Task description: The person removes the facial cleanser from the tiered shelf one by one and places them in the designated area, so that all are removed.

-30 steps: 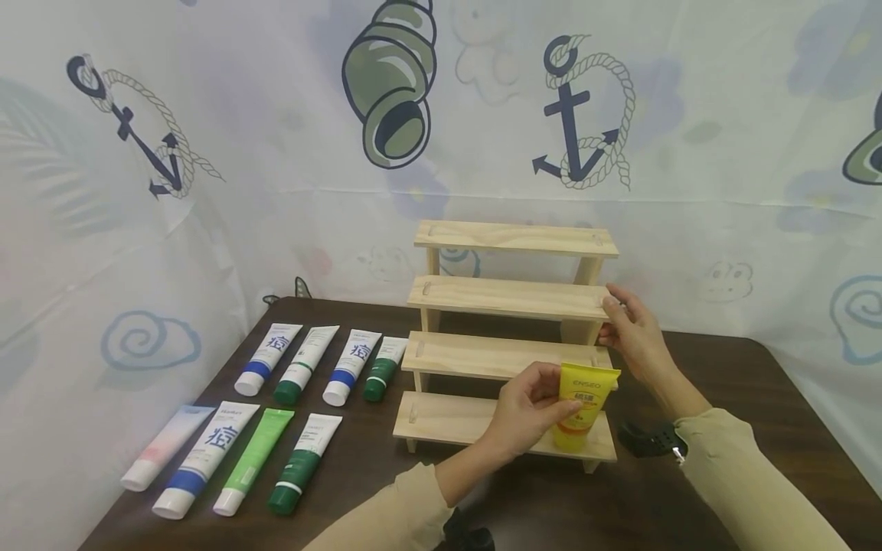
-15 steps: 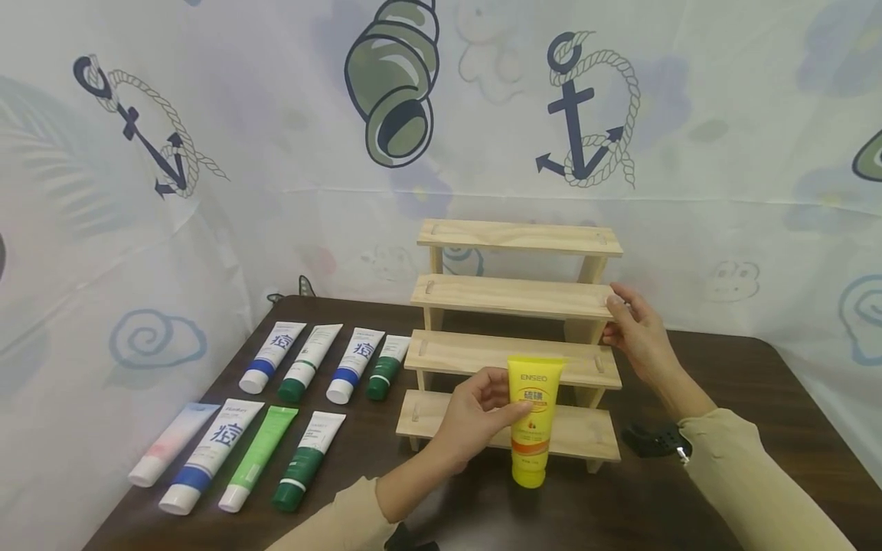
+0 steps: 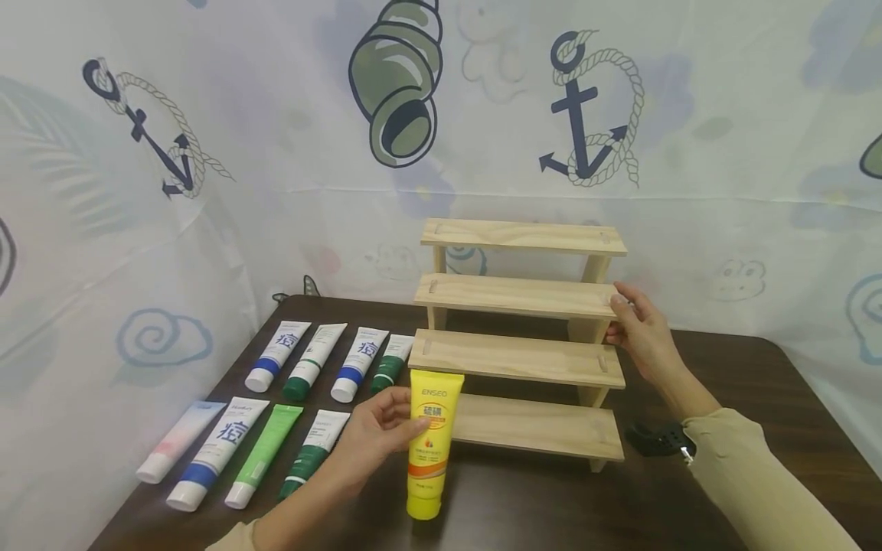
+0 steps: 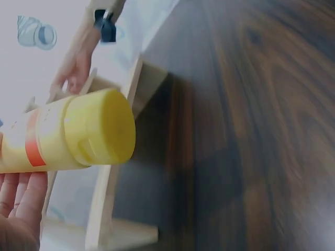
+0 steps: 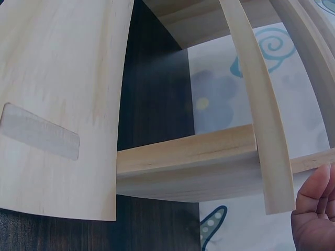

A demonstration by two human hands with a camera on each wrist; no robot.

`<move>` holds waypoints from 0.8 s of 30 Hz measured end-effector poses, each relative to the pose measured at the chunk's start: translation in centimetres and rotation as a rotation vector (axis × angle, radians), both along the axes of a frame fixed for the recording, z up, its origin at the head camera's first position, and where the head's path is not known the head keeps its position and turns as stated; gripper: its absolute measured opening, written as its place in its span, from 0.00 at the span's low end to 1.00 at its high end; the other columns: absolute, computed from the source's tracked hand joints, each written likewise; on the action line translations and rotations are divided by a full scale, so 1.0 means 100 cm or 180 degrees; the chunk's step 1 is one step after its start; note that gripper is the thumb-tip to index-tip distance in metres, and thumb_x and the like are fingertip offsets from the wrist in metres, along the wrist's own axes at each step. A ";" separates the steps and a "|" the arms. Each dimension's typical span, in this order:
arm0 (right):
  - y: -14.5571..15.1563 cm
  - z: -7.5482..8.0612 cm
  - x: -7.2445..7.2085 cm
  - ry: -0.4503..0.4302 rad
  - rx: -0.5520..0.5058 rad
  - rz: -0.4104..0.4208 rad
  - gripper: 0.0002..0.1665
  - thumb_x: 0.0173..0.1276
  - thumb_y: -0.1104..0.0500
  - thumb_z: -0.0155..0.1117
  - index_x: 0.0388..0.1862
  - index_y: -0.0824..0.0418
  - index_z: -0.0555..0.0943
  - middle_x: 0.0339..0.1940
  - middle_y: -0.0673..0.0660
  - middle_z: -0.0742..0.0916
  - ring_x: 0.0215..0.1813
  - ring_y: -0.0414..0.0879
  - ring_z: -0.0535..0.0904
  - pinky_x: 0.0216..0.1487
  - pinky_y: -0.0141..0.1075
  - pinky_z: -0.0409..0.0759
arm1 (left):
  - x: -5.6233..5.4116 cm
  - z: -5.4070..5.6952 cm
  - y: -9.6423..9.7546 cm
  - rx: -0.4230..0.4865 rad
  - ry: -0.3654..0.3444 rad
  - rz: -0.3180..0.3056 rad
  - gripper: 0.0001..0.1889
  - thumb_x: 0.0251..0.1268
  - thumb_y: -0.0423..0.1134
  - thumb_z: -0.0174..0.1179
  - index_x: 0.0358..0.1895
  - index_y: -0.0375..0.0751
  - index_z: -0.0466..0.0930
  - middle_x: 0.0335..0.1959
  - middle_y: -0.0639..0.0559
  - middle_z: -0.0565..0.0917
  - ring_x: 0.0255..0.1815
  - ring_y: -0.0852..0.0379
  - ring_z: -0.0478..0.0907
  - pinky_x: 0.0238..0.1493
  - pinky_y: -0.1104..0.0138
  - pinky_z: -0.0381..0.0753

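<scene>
My left hand (image 3: 365,440) pinches an upright yellow squeeze tube (image 3: 432,440), cap down, in front of the left end of a four-step wooden display stand (image 3: 517,295). The tube's yellow cap (image 4: 104,127) is close up in the left wrist view, clear of the dark table. My right hand (image 3: 646,340) grips the right end of the stand's second shelf from the top, thumb above and fingers below. In the right wrist view, the curled fingers (image 5: 314,196) are at the shelf's end, partly cut off by the frame.
Two rows of tubes lie on the dark table (image 3: 524,505) at left, among them a light green tube (image 3: 265,451) and a white-and-blue tube (image 3: 219,451). My left forearm partly covers a white-and-green tube (image 3: 313,448). A patterned cloth (image 3: 289,138) hangs behind.
My left hand has carried the yellow tube off the bottom shelf's right end, leftward and toward me. The right hand has stayed on the stand.
</scene>
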State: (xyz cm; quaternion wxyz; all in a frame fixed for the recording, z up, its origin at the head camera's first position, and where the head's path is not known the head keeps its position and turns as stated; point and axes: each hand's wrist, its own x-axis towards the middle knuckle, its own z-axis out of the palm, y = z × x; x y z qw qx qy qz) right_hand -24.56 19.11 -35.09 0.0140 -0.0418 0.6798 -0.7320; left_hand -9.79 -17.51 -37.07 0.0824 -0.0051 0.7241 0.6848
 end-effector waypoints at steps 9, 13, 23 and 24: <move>0.003 -0.001 0.000 -0.0015 0.0036 -0.0018 0.40 0.70 0.48 0.54 0.75 0.58 0.52 0.35 0.49 0.71 0.27 0.34 0.74 0.30 0.24 0.78 | 0.015 -0.014 -0.049 -0.0619 -0.0464 0.0385 0.28 0.56 0.46 0.67 0.55 0.33 0.72 0.44 0.43 0.84 0.38 0.52 0.81 0.40 0.59 0.84; 0.003 -0.001 -0.001 -0.0002 0.0053 -0.0011 0.40 0.71 0.48 0.53 0.75 0.58 0.51 0.35 0.49 0.71 0.27 0.34 0.74 0.30 0.24 0.78 | 0.018 -0.024 -0.062 -0.0908 -0.0629 0.0421 0.29 0.55 0.47 0.67 0.55 0.31 0.72 0.42 0.45 0.84 0.35 0.53 0.81 0.37 0.59 0.84; 0.002 -0.002 -0.001 0.0001 0.0062 0.0025 0.40 0.71 0.49 0.53 0.75 0.58 0.50 0.36 0.49 0.71 0.28 0.35 0.74 0.30 0.24 0.78 | 0.015 -0.042 -0.077 -0.1377 -0.0662 0.0397 0.28 0.54 0.44 0.68 0.54 0.30 0.75 0.40 0.44 0.85 0.31 0.54 0.80 0.32 0.60 0.84; 0.002 -0.002 -0.001 -0.0002 0.0056 0.0025 0.40 0.71 0.49 0.53 0.75 0.58 0.50 0.36 0.49 0.71 0.28 0.35 0.74 0.30 0.24 0.78 | 0.014 -0.043 -0.078 -0.1444 -0.0654 0.0402 0.27 0.54 0.44 0.68 0.54 0.30 0.75 0.40 0.44 0.85 0.31 0.55 0.80 0.31 0.61 0.84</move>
